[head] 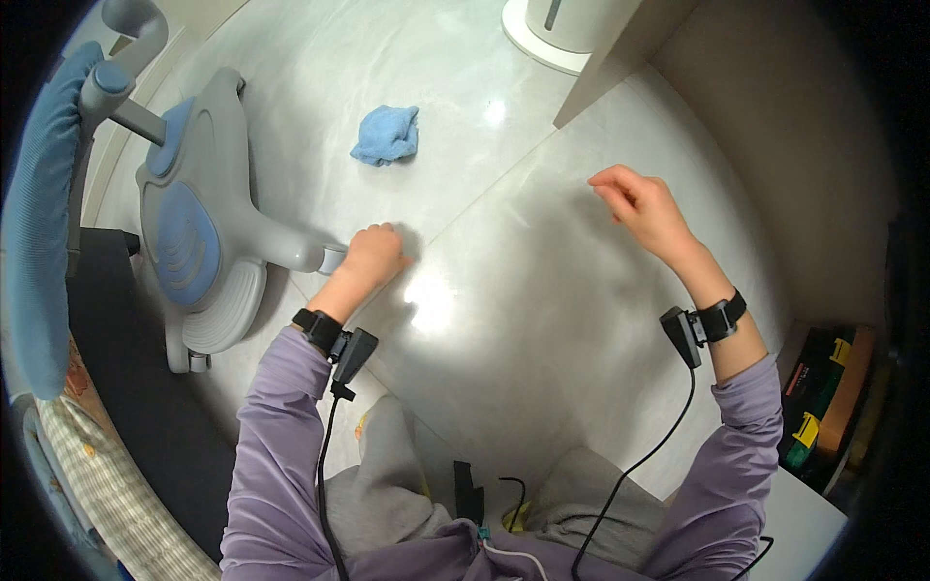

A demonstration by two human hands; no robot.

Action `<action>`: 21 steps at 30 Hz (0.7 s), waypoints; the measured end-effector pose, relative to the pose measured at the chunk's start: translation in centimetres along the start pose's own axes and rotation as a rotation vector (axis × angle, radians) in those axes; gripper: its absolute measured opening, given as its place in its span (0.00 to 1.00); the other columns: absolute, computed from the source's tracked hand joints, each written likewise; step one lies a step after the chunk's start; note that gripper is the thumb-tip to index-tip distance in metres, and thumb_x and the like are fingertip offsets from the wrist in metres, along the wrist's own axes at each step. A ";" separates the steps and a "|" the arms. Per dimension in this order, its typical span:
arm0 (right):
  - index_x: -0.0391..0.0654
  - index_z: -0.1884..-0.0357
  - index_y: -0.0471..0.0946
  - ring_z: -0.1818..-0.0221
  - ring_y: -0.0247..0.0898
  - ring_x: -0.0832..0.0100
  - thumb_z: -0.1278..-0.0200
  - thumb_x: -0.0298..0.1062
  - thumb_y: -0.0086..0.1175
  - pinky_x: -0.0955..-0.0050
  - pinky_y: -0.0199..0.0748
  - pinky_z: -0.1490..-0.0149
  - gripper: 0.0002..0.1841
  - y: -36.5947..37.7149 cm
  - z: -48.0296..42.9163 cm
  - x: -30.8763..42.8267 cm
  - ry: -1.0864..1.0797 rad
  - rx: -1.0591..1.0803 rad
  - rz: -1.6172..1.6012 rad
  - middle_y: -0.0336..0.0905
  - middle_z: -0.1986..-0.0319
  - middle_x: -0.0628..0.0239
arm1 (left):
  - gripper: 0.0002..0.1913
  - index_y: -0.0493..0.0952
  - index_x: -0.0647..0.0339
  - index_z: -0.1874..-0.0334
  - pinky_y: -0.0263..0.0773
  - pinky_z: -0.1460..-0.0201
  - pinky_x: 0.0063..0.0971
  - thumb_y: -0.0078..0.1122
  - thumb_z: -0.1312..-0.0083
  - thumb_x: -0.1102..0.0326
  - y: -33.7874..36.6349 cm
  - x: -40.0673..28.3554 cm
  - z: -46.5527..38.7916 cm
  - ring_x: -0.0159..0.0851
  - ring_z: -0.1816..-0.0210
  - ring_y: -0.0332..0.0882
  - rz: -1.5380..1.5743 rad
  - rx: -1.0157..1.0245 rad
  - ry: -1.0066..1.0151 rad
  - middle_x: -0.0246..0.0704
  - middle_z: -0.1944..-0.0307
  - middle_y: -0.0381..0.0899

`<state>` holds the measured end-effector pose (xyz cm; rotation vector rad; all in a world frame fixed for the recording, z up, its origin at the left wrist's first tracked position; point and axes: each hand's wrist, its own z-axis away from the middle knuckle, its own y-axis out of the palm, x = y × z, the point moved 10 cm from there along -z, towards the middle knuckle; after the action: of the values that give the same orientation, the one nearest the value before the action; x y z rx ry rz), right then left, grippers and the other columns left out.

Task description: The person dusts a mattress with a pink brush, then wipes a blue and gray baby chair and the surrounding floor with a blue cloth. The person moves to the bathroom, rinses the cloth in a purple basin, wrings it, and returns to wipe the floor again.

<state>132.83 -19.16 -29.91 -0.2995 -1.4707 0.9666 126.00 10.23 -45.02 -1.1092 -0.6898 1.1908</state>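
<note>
My left hand (pixel 374 254) hangs palm down above the pale floor, close beside a caster (pixel 333 259) of the grey chair base (pixel 232 196). Its fingers curl under and its palm is hidden, so I cannot tell whether it touches the caster or holds anything. To the right, my right hand (pixel 639 207) is over the floor with its fingers bent together and nothing visible in them. A crumpled blue cloth (pixel 386 136) lies on the floor ahead, apart from both hands.
The blue padded chair part (pixel 47 218) rises at the left, beside a checked fabric (pixel 116 465). A white cylindrical appliance (pixel 563 29) stands at the top, by a panel edge (pixel 592 80). At the right is a dark case (pixel 814 392) with yellow latches. Black cables (pixel 639 465) trail from my wristbands.
</note>
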 end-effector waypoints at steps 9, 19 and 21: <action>0.41 0.65 0.80 0.77 0.65 0.80 0.30 0.41 0.43 0.79 0.66 0.70 0.17 -3.6 2.2 2.9 -0.111 0.056 -0.197 0.73 0.81 0.71 | 0.14 0.74 0.61 0.69 0.69 0.72 0.42 0.50 0.31 0.58 -13.1 -0.3 5.3 0.50 0.77 0.76 0.367 -0.246 -0.202 0.39 0.83 0.75; 0.41 0.60 0.80 0.72 0.69 0.83 0.30 0.37 0.45 0.82 0.68 0.67 0.13 0.3 3.7 17.7 -0.130 0.016 -0.646 0.76 0.76 0.72 | 0.13 0.75 0.61 0.69 0.68 0.74 0.34 0.54 0.32 0.59 -26.8 1.6 26.7 0.48 0.78 0.75 0.350 -0.270 -0.518 0.40 0.82 0.74; 0.41 0.60 0.80 0.72 0.69 0.82 0.31 0.36 0.45 0.80 0.69 0.65 0.12 3.3 5.8 21.7 0.030 0.099 -0.787 0.76 0.76 0.72 | 0.11 0.75 0.61 0.69 0.68 0.75 0.33 0.55 0.33 0.61 -29.3 2.5 31.5 0.47 0.79 0.74 0.411 -0.281 -0.600 0.40 0.82 0.73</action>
<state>122.47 -4.22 -16.36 0.3264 -1.3343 0.3867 109.52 22.46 -7.15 -1.1627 -1.1487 1.8575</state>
